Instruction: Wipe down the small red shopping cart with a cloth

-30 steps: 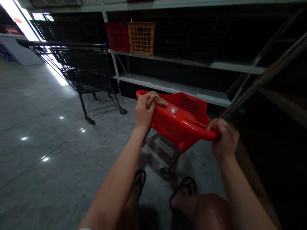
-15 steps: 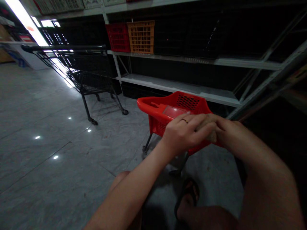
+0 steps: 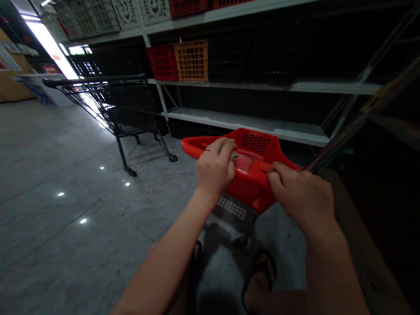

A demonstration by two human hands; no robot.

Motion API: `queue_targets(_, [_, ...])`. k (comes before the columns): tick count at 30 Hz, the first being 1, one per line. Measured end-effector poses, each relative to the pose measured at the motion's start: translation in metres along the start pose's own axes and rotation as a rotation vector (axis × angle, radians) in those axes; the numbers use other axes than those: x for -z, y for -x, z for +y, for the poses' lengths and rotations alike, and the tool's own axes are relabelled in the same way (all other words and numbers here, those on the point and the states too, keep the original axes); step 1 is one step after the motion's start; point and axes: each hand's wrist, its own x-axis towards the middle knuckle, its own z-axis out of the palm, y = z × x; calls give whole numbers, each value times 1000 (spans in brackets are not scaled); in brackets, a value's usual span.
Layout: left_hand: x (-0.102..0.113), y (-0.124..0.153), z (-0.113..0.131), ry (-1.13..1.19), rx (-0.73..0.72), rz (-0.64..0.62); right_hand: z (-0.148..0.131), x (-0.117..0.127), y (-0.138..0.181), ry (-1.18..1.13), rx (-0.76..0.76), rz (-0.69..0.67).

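A small red shopping cart (image 3: pixel 256 192) stands in front of me, its plastic basket on dark legs. My left hand (image 3: pixel 216 164) is closed on a crumpled greyish-beige cloth (image 3: pixel 234 155), pressed to the left part of the cart's handle side. Most of the cloth is hidden under the fingers. On the right end of the same handle side, my right hand (image 3: pixel 298 188) has its fingers wrapped round the red rim. A clear panel (image 3: pixel 243 163) sits between the two hands.
To the left stands a larger black shopping cart (image 3: pixel 108 109) on the grey tiled floor (image 3: pixel 65 245). Behind is a metal shelf rack (image 3: pixel 243 122) with a red crate (image 3: pixel 162 62) and an orange crate (image 3: pixel 192 60). A dark slanted pole (image 3: pixel 334 135) is at the right.
My left hand has moved left along the handle with the cloth. My right hand, earlier beside the left at the cloth, now grips the rim apart from it. The view has shifted slightly.
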Motion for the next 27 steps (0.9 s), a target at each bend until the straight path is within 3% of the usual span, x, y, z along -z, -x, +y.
queue_targets(3, [-8, 11, 33, 54, -153, -31, 10, -1, -2, -28, -26, -12])
queue_targets(5, [-12, 18, 40, 69, -293, -35, 19, -2, -4, -55, -39, -31])
queue_targets(7, [-16, 24, 31, 68, -478, -45, 27, -4, -7, -81, -62, -44])
queue_targets(9, [-19, 29, 7, 46, -578, -23, 32, -4, -9, -97, -84, -51])
queue_targets(11, [-22, 34, -23, 16, -491, 66, 32, -3, -9, -101, -94, -61])
queue_targets(14, [-29, 37, -54, 61, -186, 277, 20, 3, -7, -88, -91, -80])
queue_targets(17, [-33, 30, -54, 236, 47, 492, -2, 10, -3, -61, -98, -107])
queue_targets(20, [-36, 25, -32, 352, 165, 630, -24, 17, 2, -45, -115, -115])
queue_targets(24, [-42, 40, 7, 437, 114, 565, -36, 17, 4, -15, -120, -65])
queue_targets(27, [-46, 56, 28, 485, -185, 358, -29, 11, 6, 0, -10, -68])
